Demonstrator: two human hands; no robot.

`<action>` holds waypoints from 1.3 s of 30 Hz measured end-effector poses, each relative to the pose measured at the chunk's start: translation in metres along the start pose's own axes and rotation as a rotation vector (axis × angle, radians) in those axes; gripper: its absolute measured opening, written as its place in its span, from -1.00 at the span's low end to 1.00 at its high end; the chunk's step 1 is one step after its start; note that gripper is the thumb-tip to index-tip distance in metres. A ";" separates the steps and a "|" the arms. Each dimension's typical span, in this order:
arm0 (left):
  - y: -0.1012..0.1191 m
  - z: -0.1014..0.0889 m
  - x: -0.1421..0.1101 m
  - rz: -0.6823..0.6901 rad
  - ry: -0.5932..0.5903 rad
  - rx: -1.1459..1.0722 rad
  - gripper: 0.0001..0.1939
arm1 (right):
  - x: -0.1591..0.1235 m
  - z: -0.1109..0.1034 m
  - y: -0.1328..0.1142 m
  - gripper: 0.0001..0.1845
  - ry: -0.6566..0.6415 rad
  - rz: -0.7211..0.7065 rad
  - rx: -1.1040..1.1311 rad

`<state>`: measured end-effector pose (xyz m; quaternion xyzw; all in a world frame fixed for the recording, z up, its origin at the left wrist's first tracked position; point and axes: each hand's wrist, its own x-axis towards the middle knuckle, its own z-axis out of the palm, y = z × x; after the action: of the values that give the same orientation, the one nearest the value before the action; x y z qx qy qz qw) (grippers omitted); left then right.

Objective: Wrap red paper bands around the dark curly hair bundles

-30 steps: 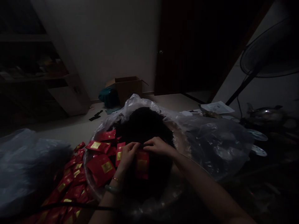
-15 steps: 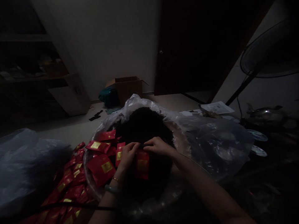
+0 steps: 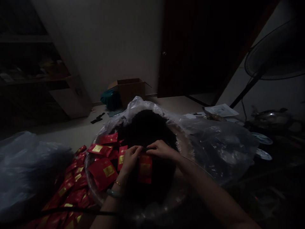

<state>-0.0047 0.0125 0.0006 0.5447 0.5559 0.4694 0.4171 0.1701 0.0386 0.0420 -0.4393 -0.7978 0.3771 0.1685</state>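
Both hands meet over a heap of loose dark material (image 3: 147,125), perhaps tea leaves, in a wide round container lined with clear plastic (image 3: 138,103). A small red packet (image 3: 145,168) with a gold label hangs upright below my fingers. My left hand (image 3: 132,156) is closed in a pinch at its top left corner, and my right hand (image 3: 160,149) pinches the top right. Between the fingertips the packet's top edge looks dark; whether its mouth is open I cannot tell. Just left of my left hand lies another red packet (image 3: 121,157), with a larger red packet (image 3: 103,173) beside it.
Many red packets (image 3: 76,194) are piled at the lower left, near a clear plastic bag (image 3: 30,171). More plastic sheeting (image 3: 221,146) spreads to the right. A cardboard box (image 3: 131,90) stands by the wall, a fan (image 3: 271,54) at the right. The room is dim.
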 end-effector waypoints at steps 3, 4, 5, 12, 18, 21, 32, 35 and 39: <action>0.000 0.000 0.001 -0.002 0.002 0.016 -0.63 | 0.000 0.000 0.000 -0.77 -0.008 -0.003 -0.007; 0.000 0.000 0.001 -0.003 0.003 0.021 -0.63 | 0.000 0.000 0.001 -0.77 -0.010 -0.005 -0.010; 0.000 0.000 0.001 -0.001 0.006 0.026 -0.64 | 0.000 0.000 0.001 -0.77 -0.009 -0.007 -0.013; -0.001 0.001 0.001 0.027 0.007 0.030 -0.64 | 0.000 0.000 0.000 -0.76 -0.006 0.000 -0.021; -0.003 0.001 0.001 0.013 0.013 0.024 -0.63 | 0.000 0.000 0.000 -0.77 -0.003 0.001 -0.023; -0.005 0.001 0.003 -0.032 0.010 -0.010 -0.62 | 0.001 0.000 0.003 -0.77 -0.001 -0.004 -0.036; -0.013 0.001 0.003 -0.148 -0.125 -0.366 -0.32 | 0.005 -0.007 0.011 -0.53 0.096 0.098 0.158; -0.011 0.000 0.003 -0.121 -0.049 -0.303 -0.48 | 0.001 -0.025 0.023 -0.55 0.120 0.196 0.160; -0.006 0.000 0.004 -0.153 0.004 -0.211 -0.64 | -0.002 -0.044 0.054 -0.61 0.081 0.284 -0.185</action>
<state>-0.0061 0.0162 -0.0055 0.4528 0.5443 0.4931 0.5056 0.2290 0.0747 0.0306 -0.5760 -0.7517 0.3039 0.1043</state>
